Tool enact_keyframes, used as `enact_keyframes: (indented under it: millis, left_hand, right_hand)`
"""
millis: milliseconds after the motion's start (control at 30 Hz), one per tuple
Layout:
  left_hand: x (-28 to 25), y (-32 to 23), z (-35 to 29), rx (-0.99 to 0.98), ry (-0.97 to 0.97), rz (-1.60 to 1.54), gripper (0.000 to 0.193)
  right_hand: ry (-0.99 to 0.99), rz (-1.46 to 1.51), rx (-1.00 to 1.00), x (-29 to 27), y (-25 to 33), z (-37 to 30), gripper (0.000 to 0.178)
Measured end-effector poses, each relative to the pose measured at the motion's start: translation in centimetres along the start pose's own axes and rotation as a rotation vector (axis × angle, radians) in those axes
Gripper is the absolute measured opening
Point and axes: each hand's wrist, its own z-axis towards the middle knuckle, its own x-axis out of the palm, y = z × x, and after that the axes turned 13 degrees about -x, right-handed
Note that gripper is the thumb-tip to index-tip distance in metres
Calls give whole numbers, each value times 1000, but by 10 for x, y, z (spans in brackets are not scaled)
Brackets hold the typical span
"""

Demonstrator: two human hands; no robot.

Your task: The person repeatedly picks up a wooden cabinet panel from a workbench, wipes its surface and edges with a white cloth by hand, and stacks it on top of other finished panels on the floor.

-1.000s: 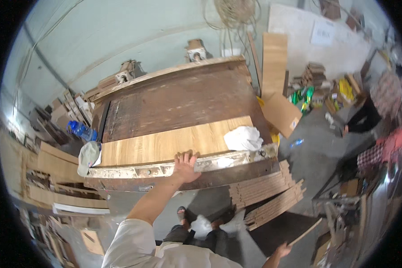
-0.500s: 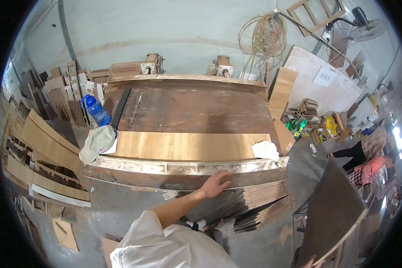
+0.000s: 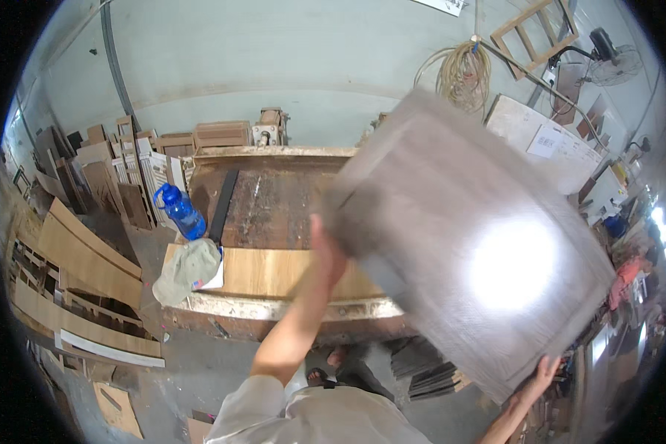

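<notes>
A large brown wooden panel (image 3: 451, 185), framed like a cabinet door, is raised and tilted over the right half of the workbench. It is blurred, with a bright glare on its face. My left hand (image 3: 328, 250) meets its left edge, smeared by motion, the fingers seeming to wrap round that edge. Down at its lower right edge, my right hand (image 3: 546, 371) grips it with the fingers over the rim. Behind the panel, a pale wooden board (image 3: 266, 270) lies along the bench's near side, partly covered.
The metal-edged workbench (image 3: 274, 305) bears a blue water bottle (image 3: 180, 213), a cap (image 3: 188, 272) and a black strip (image 3: 224, 206). Boards (image 3: 89, 237) stack at the left. Dark slats (image 3: 425, 370) lie on the floor below. A coworker's red garment (image 3: 629, 277) shows at far right.
The panel has swung up and leftward from the lower right, now over the bench. My left hand has left the bench's front edge and risen to the panel. The view has shifted slightly.
</notes>
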Motion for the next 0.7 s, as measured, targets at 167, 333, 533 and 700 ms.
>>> enact_keyframes:
  millis: [167, 333, 533, 700]
  left_hand:
    - [-117, -33, -20, -32, -281, -566, 55]
    - [-262, -15, -49, -169, -615, -513, 71]
    - [-300, -57, -44, -443, -749, 19, 51]
    - [-279, -68, 29, -566, -838, 371, 42]
  right_hand:
    - [425, -113, 178, 154, -56, 21, 57]
    - [789, 110, 262, 259, -230, 35, 56]
    - [1028, -60, 365, 395, -282, 63, 49]
    - [1035, -141, 212, 505, -342, 101, 49]
